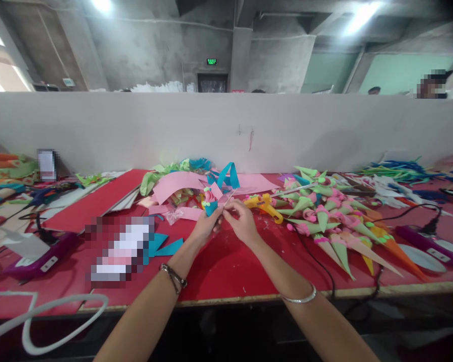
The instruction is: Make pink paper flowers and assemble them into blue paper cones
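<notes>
My left hand (206, 226) is closed around a small craft ice cream cone (210, 205) with a blue base, a pink swirled top and green bits. Close beside it, my right hand (239, 218) has its fingers pinched together; a thin pale strand (229, 197) rises at the fingertips, too fine to name. Both hands nearly meet above the red tabletop (226, 271). Just right of my right hand lies a yellow glue gun (266, 205). Behind the hands are pink sheets (179, 187) and a looped blue strip (227, 176).
Many finished-looking paper cones (324, 211) are heaped at the right. Purple power strips (41, 256) (432, 244) sit at both sides, with black cables. A blurred phone-like device (123, 249) and blue pieces (168, 246) lie left. A white partition (196, 130) stands behind.
</notes>
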A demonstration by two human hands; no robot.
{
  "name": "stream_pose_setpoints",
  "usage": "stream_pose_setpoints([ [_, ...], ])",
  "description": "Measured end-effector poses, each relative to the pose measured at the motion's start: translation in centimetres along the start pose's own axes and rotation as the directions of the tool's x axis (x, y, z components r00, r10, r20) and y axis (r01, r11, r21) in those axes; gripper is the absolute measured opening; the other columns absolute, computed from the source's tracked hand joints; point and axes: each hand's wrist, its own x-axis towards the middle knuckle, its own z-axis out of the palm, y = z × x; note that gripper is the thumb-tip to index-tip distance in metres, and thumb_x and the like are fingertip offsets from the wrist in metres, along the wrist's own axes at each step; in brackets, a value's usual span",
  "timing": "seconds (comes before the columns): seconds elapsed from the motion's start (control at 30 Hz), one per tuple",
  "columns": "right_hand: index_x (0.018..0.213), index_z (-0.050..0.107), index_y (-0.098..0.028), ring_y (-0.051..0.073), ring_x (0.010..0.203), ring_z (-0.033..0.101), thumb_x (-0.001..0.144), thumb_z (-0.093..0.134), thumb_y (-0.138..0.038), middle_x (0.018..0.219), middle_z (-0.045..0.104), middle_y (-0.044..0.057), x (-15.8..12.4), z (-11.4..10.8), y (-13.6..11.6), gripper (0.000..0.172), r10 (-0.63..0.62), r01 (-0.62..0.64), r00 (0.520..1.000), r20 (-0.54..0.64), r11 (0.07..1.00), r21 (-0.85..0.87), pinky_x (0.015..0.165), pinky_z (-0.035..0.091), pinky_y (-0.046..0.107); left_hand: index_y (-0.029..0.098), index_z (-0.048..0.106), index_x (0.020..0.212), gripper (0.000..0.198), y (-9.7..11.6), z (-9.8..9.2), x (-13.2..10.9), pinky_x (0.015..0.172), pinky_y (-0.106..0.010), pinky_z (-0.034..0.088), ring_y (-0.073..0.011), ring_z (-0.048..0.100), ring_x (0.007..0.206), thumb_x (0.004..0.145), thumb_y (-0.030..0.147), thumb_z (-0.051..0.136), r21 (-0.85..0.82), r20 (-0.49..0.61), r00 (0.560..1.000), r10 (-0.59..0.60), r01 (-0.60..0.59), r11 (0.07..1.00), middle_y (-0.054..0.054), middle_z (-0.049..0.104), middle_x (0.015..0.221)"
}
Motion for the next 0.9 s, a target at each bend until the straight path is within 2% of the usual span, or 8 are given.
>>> stream_pose_setpoints([
  [0.1,0.067,0.052,-0.021,0.013,0.064,0.048,0.074,0.051,-0.027,0.067,0.049,-0.001,0.1,-0.1,0.2,0.009,0.051,-0.047,0.995,-0.091,0.998,0.040,0.061,0.039,0.026,0.016,0.037,0.053,0.039,-0.1,0.2,0.2,0.033,-0.015,0.023,0.0004,0.025,0.028,0.063,0.046,0.061,-0.064,0.003,1.000,0.017,-0.016,0.998,0.011,0.033,0.038],
  [0.2,0.071,0.049,-0.021,0.010,0.057,0.044,0.076,0.048,-0.031,0.062,0.046,-0.004,0.5,-0.5,0.4,0.012,0.145,-0.103,0.943,-0.301,0.983,0.152,0.057,0.037,0.023,0.016,0.039,0.058,0.035,-0.1,0.1,0.5,0.035,-0.014,0.024,0.0008,0.025,0.031,0.063,0.042,0.061,-0.121,-0.062,0.996,0.066,-0.073,0.990,0.011,0.033,0.041],
  [0.27,0.071,0.048,-0.020,0.009,0.055,0.043,0.078,0.046,-0.033,0.060,0.045,-0.004,0.6,-0.7,0.3,0.015,0.167,-0.102,0.923,-0.345,0.975,0.198,0.054,0.037,0.022,0.016,0.042,0.062,0.032,-0.1,-0.1,0.6,0.036,-0.014,0.024,0.0008,0.027,0.032,0.063,0.040,0.062,-0.115,-0.085,0.994,0.073,-0.082,0.990,0.010,0.038,0.044],
  [0.4,0.065,0.049,-0.019,0.009,0.051,0.044,0.079,0.044,-0.033,0.055,0.047,-0.004,0.6,-0.6,-0.1,0.021,0.151,-0.103,0.959,-0.239,0.975,0.199,0.055,0.038,0.022,0.016,0.042,0.061,0.031,-0.2,-0.3,0.7,0.037,-0.015,0.025,-0.0002,0.030,0.034,0.062,0.038,0.063,-0.098,-0.077,0.996,0.052,-0.059,0.993,0.009,0.042,0.046],
  [0.63,0.069,0.056,-0.018,0.011,0.059,0.054,0.068,0.059,-0.028,0.062,0.058,-0.002,0.4,-0.2,0.0,0.010,0.218,-0.173,0.969,-0.118,0.937,0.304,0.060,0.044,0.024,0.016,0.040,0.058,0.031,-0.6,-0.5,0.8,0.037,-0.016,0.025,-0.0011,0.031,0.034,0.062,0.037,0.062,-0.053,-0.081,0.997,0.013,-0.018,0.998,0.009,0.038,0.043],
  [0.8,0.065,0.053,-0.018,0.010,0.054,0.052,0.065,0.063,-0.026,0.057,0.054,-0.004,0.3,-0.2,-0.2,0.012,0.211,-0.169,0.969,-0.132,0.948,0.271,0.056,0.042,0.022,0.016,0.041,0.056,0.033,-0.9,-0.7,0.9,0.037,-0.016,0.026,-0.0016,0.031,0.035,0.062,0.040,0.062,-0.010,-0.057,0.998,-0.002,0.001,1.000,0.008,0.037,0.043],
  [0.9,0.066,0.055,-0.018,0.010,0.057,0.053,0.068,0.060,-0.027,0.060,0.055,-0.003,0.3,-0.2,-0.2,0.010,0.187,-0.154,0.977,-0.101,0.950,0.271,0.057,0.043,0.023,0.015,0.043,0.056,0.033,-1.0,-0.7,0.9,0.038,-0.016,0.028,-0.0022,0.033,0.036,0.062,0.041,0.062,0.024,-0.042,0.999,-0.013,0.014,1.000,0.008,0.038,0.044],
])
